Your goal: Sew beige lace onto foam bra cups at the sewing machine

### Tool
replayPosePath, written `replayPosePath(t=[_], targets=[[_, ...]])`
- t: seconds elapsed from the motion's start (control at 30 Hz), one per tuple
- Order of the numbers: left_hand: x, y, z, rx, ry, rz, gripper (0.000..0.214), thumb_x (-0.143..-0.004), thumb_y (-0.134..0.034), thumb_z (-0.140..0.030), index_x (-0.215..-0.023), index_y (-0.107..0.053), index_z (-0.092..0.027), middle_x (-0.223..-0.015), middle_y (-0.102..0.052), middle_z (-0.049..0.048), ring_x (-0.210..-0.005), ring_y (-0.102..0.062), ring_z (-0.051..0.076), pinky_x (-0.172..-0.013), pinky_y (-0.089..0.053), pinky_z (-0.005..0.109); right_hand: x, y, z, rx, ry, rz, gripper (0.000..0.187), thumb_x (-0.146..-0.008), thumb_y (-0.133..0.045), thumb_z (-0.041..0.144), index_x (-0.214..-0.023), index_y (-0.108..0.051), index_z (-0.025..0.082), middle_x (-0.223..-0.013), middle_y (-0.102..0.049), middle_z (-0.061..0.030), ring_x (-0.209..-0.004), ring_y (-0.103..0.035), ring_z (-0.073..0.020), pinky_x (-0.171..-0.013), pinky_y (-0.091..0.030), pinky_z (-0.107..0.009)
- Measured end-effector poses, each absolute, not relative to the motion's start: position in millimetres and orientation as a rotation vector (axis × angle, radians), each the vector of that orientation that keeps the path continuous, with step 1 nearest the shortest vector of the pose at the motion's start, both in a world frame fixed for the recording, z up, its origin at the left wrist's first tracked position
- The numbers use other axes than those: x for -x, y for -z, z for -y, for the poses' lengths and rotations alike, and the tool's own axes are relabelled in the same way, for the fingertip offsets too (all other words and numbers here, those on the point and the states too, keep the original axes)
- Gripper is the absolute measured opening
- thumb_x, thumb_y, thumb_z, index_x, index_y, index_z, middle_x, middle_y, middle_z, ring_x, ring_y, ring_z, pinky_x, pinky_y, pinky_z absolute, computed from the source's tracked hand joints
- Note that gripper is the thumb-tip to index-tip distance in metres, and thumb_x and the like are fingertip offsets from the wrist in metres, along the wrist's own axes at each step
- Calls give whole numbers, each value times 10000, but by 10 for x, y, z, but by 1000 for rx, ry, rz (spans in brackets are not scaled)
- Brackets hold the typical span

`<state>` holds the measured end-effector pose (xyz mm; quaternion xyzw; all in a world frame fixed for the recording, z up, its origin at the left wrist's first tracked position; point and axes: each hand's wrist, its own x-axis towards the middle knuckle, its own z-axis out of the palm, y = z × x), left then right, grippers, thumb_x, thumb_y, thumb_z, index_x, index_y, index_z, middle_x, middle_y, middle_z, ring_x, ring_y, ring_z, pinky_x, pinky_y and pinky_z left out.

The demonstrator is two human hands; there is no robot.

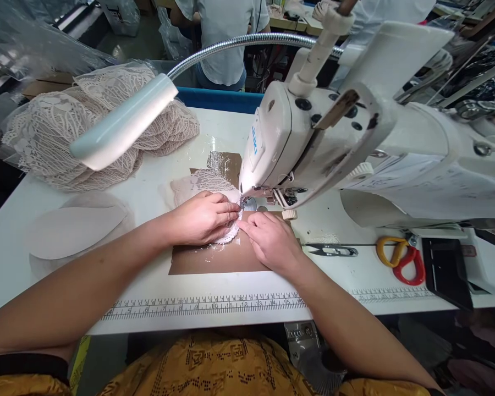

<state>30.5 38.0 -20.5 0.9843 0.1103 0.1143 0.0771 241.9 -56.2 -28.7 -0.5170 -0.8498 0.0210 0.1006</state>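
A pale pink lace fabric piece (208, 184) with a scalloped edge lies at the sewing machine's needle area, partly hidden by my left hand. My left hand (202, 219) is closed on the lace, its fingertips pressed together close to the presser foot (242, 202). From the other side, my right hand (270, 236) has curled fingers, with thumb and index finger at the lace edge just in front of the foot. Beneath both hands is a brown taped sheet (214, 261) on the white table. The white sewing machine (305, 126) stands over the work.
Stacked lace pieces (66, 132) sit back left under a lamp (126, 121) on a bendable neck. Pale cup-shaped pieces (78, 228) lie at left. Thread snips (332, 250), scissors (402, 258) and a black phone-like object (445, 269) are at right. A ruler strip (214, 305) runs along the front edge. Another person (223, 44) is beyond.
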Motion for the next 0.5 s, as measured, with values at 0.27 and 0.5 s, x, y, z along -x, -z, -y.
replayPosePath(t=[0.27,0.5], targets=[[-324,176,-344,-2954,-351,-386,378,-947,-473,-307,-1243,-617,-120,-1271,-638,128,-1031,-567,273,-878,-471,407,-2384,233,585,1631,-75,2497,334,-908,-446,126,-1112,-696,209,-881,-637,-54,-728,-490,-175,-667,-327,-309],[-378,156,-323,-3006,-357,-478,422,-954,-463,-366,-1236,-620,-95,-1280,-620,162,-997,-568,282,-851,-460,417,-2342,226,538,1734,-38,2456,388,-884,-422,97,-1163,-676,184,-935,-663,-83,-756,-526,-196,-675,-358,-317]])
